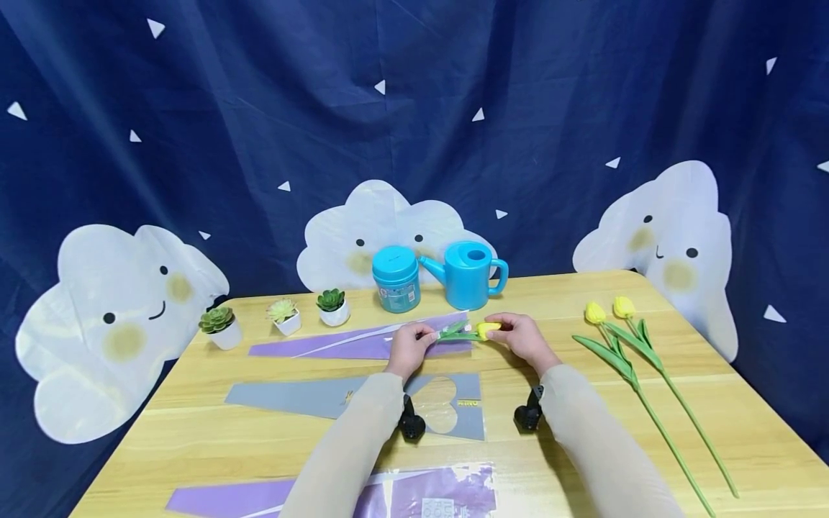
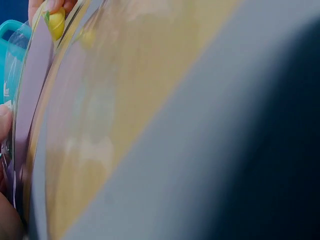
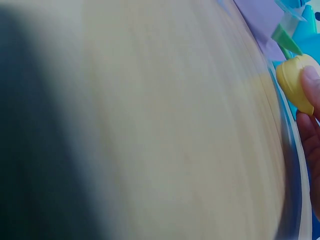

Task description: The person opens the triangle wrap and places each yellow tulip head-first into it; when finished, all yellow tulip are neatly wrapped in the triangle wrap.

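My right hand (image 1: pixel 523 338) pinches the yellow head of an artificial tulip (image 1: pixel 487 330) between thumb and fingers. In the right wrist view the thumb presses on the tulip's yellow petals (image 3: pixel 292 80). The green leaves and stem point left, over the purple flower sleeve (image 1: pixel 363 345) with its clear film front. My left hand (image 1: pixel 406 350) pinches that sleeve near its wide end, close to the leaf tips. At the left wrist view's edge, fingers (image 2: pixel 6 122) hold the clear film, partly out of frame.
Two yellow tulips (image 1: pixel 673 396) lie at the right. A grey sleeve (image 1: pixel 285 396) and another purple sleeve (image 1: pixel 227 496) lie nearer. Behind stand a blue watering can (image 1: pixel 466 280), a blue tub (image 1: pixel 396 280) and three potted succulents, one being a green succulent (image 1: pixel 332 302).
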A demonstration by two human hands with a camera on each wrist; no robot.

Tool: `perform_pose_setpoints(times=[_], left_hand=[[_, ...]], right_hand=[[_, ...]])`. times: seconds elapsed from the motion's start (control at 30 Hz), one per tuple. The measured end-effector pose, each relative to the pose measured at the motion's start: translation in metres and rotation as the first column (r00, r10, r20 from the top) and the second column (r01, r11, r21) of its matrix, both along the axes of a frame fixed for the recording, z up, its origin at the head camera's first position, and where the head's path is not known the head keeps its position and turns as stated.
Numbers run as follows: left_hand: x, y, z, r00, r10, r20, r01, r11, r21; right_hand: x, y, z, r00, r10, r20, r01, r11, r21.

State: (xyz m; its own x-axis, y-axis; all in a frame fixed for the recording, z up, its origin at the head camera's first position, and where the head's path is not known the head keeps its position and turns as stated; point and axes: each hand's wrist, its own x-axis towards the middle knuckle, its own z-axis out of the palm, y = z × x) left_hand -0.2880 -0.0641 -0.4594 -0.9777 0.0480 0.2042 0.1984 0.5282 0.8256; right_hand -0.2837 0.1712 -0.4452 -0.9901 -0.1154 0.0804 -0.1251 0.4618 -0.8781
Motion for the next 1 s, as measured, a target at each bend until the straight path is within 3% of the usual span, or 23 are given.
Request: perform_pose_setpoints(times=[0.57,1.0], left_hand=[[0.0,0.002,0.0,0.999,-0.037,-0.025,0.038,0.998,0.045],[-0.001,0.002,-0.001,0.999,-0.029,-0.026,0.03,0.998,0.049]], right_hand=[[-0.004,-0.028,-0.007,0.999,-0.022,-0.037,0.022,0.999,0.024],[-0.009,-0.036,-0.012,1.0,-0.026,0.017,0.026,0.999,-0.021]])
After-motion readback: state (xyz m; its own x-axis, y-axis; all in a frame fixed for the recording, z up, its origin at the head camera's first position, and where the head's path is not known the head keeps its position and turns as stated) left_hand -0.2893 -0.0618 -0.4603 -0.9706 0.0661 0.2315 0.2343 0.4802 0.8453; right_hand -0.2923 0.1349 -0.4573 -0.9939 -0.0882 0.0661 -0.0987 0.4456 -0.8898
